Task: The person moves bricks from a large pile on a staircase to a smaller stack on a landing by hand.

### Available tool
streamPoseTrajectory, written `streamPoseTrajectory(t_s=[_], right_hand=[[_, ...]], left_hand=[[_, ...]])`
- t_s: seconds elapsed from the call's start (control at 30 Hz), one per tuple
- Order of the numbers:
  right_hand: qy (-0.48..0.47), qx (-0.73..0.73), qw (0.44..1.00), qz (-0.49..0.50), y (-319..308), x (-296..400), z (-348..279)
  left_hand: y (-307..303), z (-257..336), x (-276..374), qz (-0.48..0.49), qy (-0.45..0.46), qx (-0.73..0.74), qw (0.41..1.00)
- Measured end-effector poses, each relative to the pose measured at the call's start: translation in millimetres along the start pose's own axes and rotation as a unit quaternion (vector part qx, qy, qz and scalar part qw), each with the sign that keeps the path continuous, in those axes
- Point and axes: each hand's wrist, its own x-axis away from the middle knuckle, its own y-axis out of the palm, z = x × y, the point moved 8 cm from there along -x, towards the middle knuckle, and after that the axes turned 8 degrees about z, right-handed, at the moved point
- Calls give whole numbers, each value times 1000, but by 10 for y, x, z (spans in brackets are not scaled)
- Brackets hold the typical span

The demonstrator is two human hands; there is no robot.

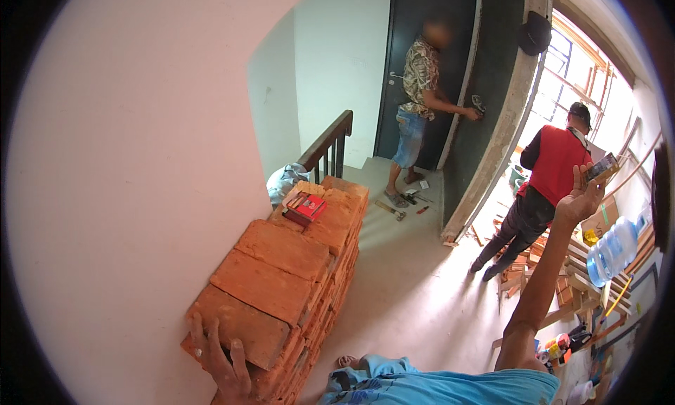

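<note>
My left hand (224, 360), with a ring on one finger, rests with spread fingers on the near top brick (242, 320) of a stack of reddish clay bricks. Farther along that stack lies a red box (306, 207) bearing writing. Raised at the right, my right hand (580, 196) holds a small rectangular pack (601, 169) at its fingertips; what the pack contains cannot be told. Behind this hand, a co-worker in a red vest (559, 162) stands with their back to me.
A person in a patterned shirt (422, 73) reaches towards the dark wall. A hammer (390, 210) and small tools lie on the floor near their feet. A dark handrail (329, 138) stands behind the bricks. At right, a large water bottle (611, 252) lies on a wooden rack.
</note>
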Motion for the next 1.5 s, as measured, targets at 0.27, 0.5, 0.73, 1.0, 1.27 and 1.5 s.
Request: streamPoseTrajectory(t_s=[0.27,0.5,0.73,1.0,1.27,1.5], right_hand=[[129,98,986,-34,72,1004,471],[225,123,948,-191,603,2365,823],[335,141,886,-288,1247,3476,823],[352,120,834,-407,1761,4339,832],[215,158,822,-503,2145,4871,967],[138,205,792,-558,2465,5253,831]], left_hand=[[-93,123,-25,16,21,8,1000],[-45,103,-49,-2,-13,-33,999],[-71,129,-61,0,-9,-34,999],[-125,79,-31,27,-3,-25,999],[-81,93,-67,24,-4,-41,999],[-99,77,-43,28,-21,-23,999]])
